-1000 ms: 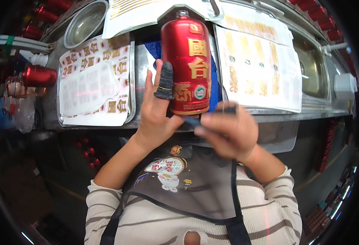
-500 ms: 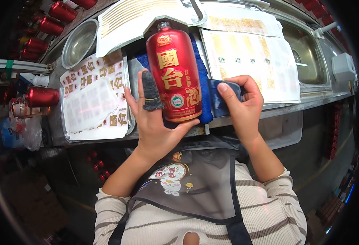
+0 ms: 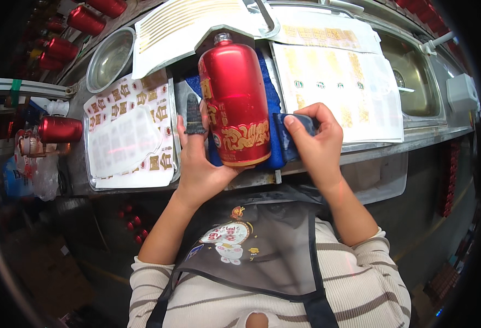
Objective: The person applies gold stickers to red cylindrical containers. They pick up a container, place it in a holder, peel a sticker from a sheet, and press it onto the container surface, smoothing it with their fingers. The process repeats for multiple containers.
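The red bottle (image 3: 238,93) lay with its neck toward twelve o'clock and its base toward six, over a blue cloth (image 3: 273,98), the neck end by a grey angular piece (image 3: 209,41). Its gold dragon band showed near the base.

The left hand (image 3: 199,172) sat at the bottle's seven o'clock, spread wide, its thumb along the base and one finger, in a black sleeve (image 3: 194,115), raised beside the wall at nine. From that palm the bottle ran off toward one o'clock; whether hidden fingers closed beneath it, I could not tell.

The right hand (image 3: 320,142), at the bottle's four o'clock, pinched a dark blue pad (image 3: 287,145), thumb on top. The bottle lay toward ten o'clock from this grip, just beside the pad's near edge.

White sheets with gold print (image 3: 328,104) lay at three o'clock, and a metal bowl (image 3: 109,60) stood toward ten.
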`<control>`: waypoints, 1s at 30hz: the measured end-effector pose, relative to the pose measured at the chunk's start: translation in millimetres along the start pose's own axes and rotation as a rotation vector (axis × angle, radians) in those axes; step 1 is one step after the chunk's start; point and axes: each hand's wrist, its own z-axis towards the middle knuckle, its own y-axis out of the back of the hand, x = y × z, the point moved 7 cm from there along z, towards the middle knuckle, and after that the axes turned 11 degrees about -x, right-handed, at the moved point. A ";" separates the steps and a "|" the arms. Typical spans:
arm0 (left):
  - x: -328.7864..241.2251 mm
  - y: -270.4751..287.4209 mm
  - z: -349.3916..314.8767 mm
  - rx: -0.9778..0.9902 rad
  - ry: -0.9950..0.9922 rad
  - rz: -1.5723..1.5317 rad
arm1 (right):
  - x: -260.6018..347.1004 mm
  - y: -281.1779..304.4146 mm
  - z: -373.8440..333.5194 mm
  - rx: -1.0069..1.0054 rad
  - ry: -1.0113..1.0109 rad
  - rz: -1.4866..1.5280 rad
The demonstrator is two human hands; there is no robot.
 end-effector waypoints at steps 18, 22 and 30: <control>-22.3 7.8 -27.2 -0.010 -0.302 0.238 | 76.9 -16.2 -8.6 0.054 0.730 -0.087; -17.0 28.8 -46.3 -0.058 -0.265 0.056 | 83.5 -14.6 -50.2 0.317 0.996 -0.109; 15.8 82.9 80.7 -0.486 0.123 -0.693 | 54.4 -5.2 -12.6 0.322 0.102 0.164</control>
